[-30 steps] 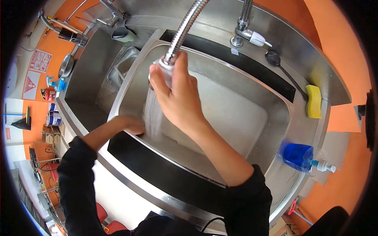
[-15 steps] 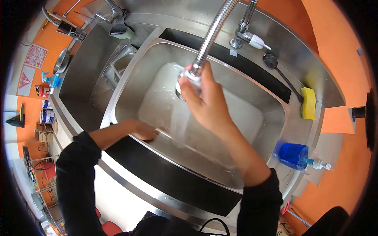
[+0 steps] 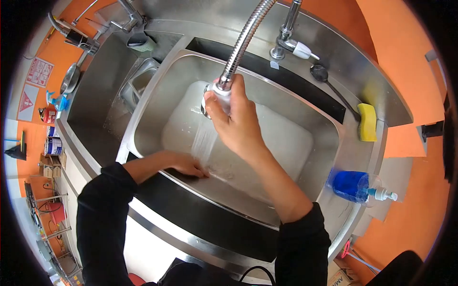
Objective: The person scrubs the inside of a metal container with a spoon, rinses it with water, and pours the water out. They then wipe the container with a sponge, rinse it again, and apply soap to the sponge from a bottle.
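Observation:
My right hand (image 3: 234,119) is wrapped round a spray head (image 3: 220,99) on a coiled metal hose (image 3: 245,40). Water (image 3: 204,143) streams from it into a large rectangular steel pan (image 3: 329,136), which sits across the sink. My left hand (image 3: 187,164) reaches over the pan's near left rim. Its fingers stretch down along the inner near wall, close to where the water lands. I see nothing held in it, and part of the fingers is turned away from view. Shallow water with some froth lies on the pan's bottom.
Left of the pan, a second basin (image 3: 88,107) holds a small steel container (image 3: 138,83). Behind stands a tap (image 3: 286,40). A black ladle (image 3: 336,90), a yellow sponge (image 3: 367,123) and a bottle of blue liquid (image 3: 350,186) lie along the right ledge.
My left hand has moved right and further into the pan along its near wall. The spray head has shifted slightly left in view, still running. The whole view has shifted a little.

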`<action>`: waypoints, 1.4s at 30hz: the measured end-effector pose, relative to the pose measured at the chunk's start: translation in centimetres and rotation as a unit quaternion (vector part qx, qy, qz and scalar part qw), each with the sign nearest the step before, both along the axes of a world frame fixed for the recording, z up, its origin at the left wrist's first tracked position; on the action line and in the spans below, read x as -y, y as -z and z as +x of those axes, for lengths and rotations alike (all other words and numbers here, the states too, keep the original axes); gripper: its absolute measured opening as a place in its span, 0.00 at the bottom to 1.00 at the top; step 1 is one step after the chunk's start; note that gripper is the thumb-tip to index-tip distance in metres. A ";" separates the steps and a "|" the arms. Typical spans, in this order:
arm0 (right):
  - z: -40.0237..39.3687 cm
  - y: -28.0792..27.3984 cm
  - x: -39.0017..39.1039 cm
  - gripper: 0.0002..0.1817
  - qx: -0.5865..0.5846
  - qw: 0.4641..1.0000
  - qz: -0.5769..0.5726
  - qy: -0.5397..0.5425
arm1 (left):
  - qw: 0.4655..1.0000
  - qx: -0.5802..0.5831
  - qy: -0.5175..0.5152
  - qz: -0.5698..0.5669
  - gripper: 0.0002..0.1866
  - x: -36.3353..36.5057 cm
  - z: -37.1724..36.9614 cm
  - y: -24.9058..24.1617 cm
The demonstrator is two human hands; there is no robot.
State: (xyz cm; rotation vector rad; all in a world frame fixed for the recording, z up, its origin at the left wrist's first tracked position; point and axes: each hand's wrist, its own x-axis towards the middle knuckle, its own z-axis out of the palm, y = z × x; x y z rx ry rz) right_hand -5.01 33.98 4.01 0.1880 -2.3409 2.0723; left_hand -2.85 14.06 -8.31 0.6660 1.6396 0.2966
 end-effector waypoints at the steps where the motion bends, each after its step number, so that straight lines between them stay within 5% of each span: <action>1: 0.1 0.5 -0.7 0.17 -0.015 1.000 -0.009 -0.007 | 1.000 -0.023 -0.005 -0.012 0.19 1.6 -0.8 0.7; 3: 0.6 1.0 -2.0 0.18 -0.049 0.999 -0.002 -0.005 | 0.997 -0.064 -0.016 -0.043 0.19 5.7 -3.1 1.1; 6: 0.4 1.4 -0.5 0.14 -0.045 0.998 -0.048 0.005 | 0.985 -0.114 0.105 -0.071 0.17 6.5 -3.4 1.0; 8: -0.4 0.7 1.8 0.15 -0.028 0.997 -0.066 0.020 | 0.996 -0.079 -0.013 0.038 0.16 4.3 -0.9 2.5; 11: -0.6 0.2 2.4 0.15 -0.021 0.998 -0.056 0.033 | 0.977 -0.083 -0.054 0.190 0.14 2.2 0.7 5.2; 14: 0.4 0.6 0.0 0.15 -0.027 0.998 -0.052 0.000 | 0.992 -0.077 0.021 -0.100 0.16 2.6 -3.0 0.5; 18: -0.3 0.5 1.4 0.20 -0.028 0.997 -0.065 0.021 | 0.953 -0.225 -0.042 0.197 0.15 2.4 -0.3 0.9; 23: -0.3 0.8 1.3 0.20 -0.029 0.994 -0.110 0.009 | 0.994 -0.101 -0.025 0.033 0.16 3.7 -0.6 2.8; 27: 0.1 -1.8 3.5 0.13 0.027 0.991 -0.131 0.017 | 0.977 -0.009 -0.170 0.127 0.15 4.3 1.7 -2.3; 29: -0.3 -2.2 4.1 0.14 0.001 0.992 -0.127 0.019 | 0.975 -0.037 -0.220 0.016 0.12 4.3 1.7 -6.7; 31: -0.2 -1.8 4.0 0.15 -0.016 0.990 -0.137 0.018 | 0.960 -0.249 -0.005 -0.131 0.11 7.0 1.3 -8.0; 32: -0.2 -1.5 3.8 0.15 -0.034 0.991 -0.128 0.023 | 0.920 -0.378 0.098 -0.029 0.11 9.6 1.2 -8.5; 34: -0.3 -1.2 4.1 0.16 -0.044 0.990 -0.130 0.024 | 0.830 -0.548 0.017 0.097 0.11 10.5 1.1 -8.6; 37: -1.6 -1.4 5.8 0.16 -0.021 0.992 -0.126 0.024 | 0.903 -0.361 0.175 -0.156 0.11 6.6 2.0 -9.2; 38: -1.7 -1.5 6.0 0.16 -0.016 0.992 -0.125 0.024 | 0.932 -0.338 0.008 -0.132 0.12 6.0 3.3 -8.4; 40: -1.5 -1.8 5.7 0.16 0.003 0.993 -0.115 0.025 | 0.915 -0.373 -0.133 0.080 0.13 4.7 5.1 -8.2; 42: -0.6 -1.7 4.0 0.17 0.003 0.992 -0.129 0.003 | 0.933 -0.355 0.000 -0.062 0.14 5.9 4.1 -9.2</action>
